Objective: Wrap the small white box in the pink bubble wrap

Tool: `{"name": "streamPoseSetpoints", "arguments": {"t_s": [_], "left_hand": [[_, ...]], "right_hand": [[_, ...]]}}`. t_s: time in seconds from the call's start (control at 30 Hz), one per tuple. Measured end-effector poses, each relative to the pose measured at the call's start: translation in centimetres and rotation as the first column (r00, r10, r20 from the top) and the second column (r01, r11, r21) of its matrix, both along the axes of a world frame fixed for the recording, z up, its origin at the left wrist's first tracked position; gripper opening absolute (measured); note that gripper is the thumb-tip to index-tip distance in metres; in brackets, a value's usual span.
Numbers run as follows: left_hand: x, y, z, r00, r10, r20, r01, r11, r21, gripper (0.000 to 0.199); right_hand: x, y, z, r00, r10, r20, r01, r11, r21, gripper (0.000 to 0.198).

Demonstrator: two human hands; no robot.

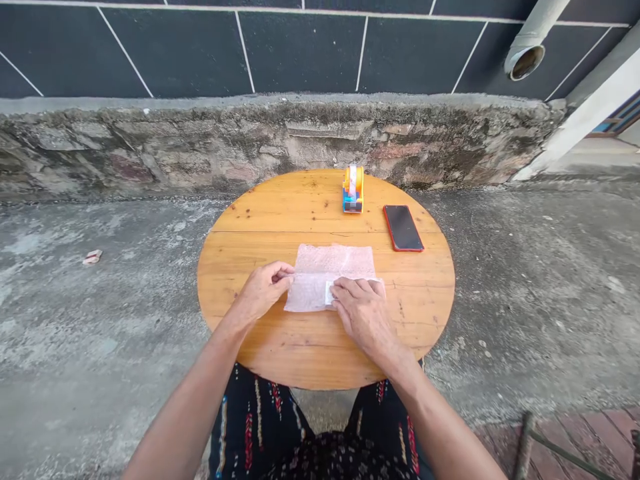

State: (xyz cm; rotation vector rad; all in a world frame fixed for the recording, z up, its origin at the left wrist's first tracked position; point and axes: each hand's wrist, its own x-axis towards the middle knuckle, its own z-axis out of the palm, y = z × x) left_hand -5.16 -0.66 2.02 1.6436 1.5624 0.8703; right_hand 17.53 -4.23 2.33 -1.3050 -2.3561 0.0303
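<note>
A sheet of pinkish, see-through bubble wrap (pixel 336 259) lies on the round wooden table (pixel 280 343), its near part folded over. My left hand (pixel 264 288) pinches the left edge of the wrap between thumb and fingers. Flat on the right part of the folded wrap rests my right hand (pixel 364 308), its fingers stretched out. Beside those fingertips, a small white, flat item (pixel 329 293) shows; the hand covers most of it, and I cannot tell what it is.
A yellow and blue tape dispenser (pixel 353 191) stands at the table's far side. To its right lies a red-edged phone (pixel 403 228). Beyond the table runs a low stone wall base (pixel 225 150) under dark tiles. My knees are under the near edge.
</note>
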Motion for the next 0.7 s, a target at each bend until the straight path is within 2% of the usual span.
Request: {"name": "streamPoseSetpoints", "arguments": {"t_s": [0.1, 0.2, 0.33, 0.5, 0.7], "left_hand": [[-1.4, -1.6, -0.1, 0.995, 0.104, 0.001, -0.104, 0.993, -0.054, 0.023], [-2.2, -3.6, -0.4, 0.981, 0.169, 0.097, -0.145, 0.965, -0.219, 0.033], [-2.4, -5.5, -0.4, 0.956, 0.165, 0.241, -0.063, 0.922, -0.382, 0.049], [-1.7, -5.3, 0.0, 0.906, 0.19, 0.377, 0.045, 0.845, -0.533, 0.061], [-0.6, -3.9, -0.3, 0.866, 0.254, 0.43, 0.087, 0.771, -0.631, 0.044]], "right_hand": [[0.0, 0.1, 0.0, 1.0, 0.0, 0.013, 0.0, 1.0, -0.001, 0.015], [0.0, 0.2, 0.0, 1.0, 0.002, 0.029, -0.002, 1.0, -0.001, 0.013], [0.1, 0.3, 0.0, 0.999, 0.004, 0.037, -0.004, 1.0, 0.004, 0.01], [0.1, 0.3, 0.1, 0.999, 0.011, 0.052, -0.011, 1.0, 0.01, 0.011], [0.1, 0.4, 0.0, 0.998, 0.013, 0.068, -0.015, 0.999, 0.037, 0.01]]}}
